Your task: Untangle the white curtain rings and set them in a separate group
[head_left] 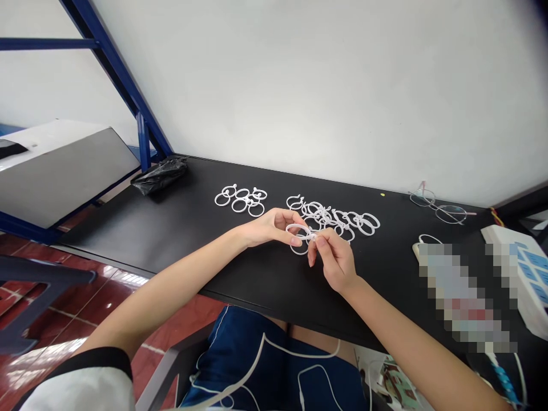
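A white plastic ring (298,226), like a curtain ring, is held between both hands above the black table (274,291). My left hand (276,226) grips its left side between thumb and fingers. At the ring's right end, where a small knob or joint sits, my right hand (333,255) pinches with thumb and forefinger; the fingertips partly hide this spot. Just behind my hands lies a loose pile of similar white rings (338,218), some overlapping. To the left, a smaller group of white rings (241,200) with small knobs rests in two rough rows.
Eyeglasses (449,213) lie at the back right, near the wall. A phone (462,297), blurred out, and a white box with blue markings (531,274) are on the right. A black plastic bag (160,174) sits at the back left by a blue metal frame (143,137).
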Action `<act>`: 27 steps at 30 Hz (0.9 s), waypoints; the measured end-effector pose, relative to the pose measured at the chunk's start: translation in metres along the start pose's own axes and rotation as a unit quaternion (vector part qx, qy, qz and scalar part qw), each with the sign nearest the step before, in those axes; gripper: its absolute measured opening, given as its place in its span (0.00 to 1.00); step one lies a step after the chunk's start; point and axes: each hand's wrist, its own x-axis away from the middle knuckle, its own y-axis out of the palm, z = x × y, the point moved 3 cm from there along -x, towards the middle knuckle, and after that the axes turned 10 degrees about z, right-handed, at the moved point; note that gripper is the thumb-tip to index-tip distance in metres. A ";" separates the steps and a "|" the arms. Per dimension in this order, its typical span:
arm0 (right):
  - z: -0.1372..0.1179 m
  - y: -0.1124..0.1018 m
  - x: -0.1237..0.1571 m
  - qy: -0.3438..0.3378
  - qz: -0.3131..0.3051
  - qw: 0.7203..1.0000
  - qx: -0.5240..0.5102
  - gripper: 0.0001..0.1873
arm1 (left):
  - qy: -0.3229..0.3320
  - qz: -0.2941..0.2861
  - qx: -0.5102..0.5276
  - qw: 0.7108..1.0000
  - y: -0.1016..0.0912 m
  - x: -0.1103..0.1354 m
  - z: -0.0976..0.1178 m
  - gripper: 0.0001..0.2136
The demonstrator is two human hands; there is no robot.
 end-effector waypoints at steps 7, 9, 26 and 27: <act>0.004 0.000 -0.001 0.021 0.006 1.000 -0.011 0.16 | 0.006 0.015 -0.009 1.000 0.000 0.000 0.000 0.15; 0.004 0.000 -0.001 0.021 0.009 1.000 -0.011 0.16 | 0.012 0.014 -0.013 1.000 0.000 0.000 0.000 0.15; 0.001 0.000 -0.004 0.018 0.030 0.999 0.016 0.16 | 0.019 0.037 -0.033 0.999 0.000 -0.001 -0.002 0.19; 0.001 0.001 -0.004 0.018 0.030 0.999 0.017 0.16 | 0.017 0.038 -0.031 0.999 0.000 -0.001 -0.001 0.19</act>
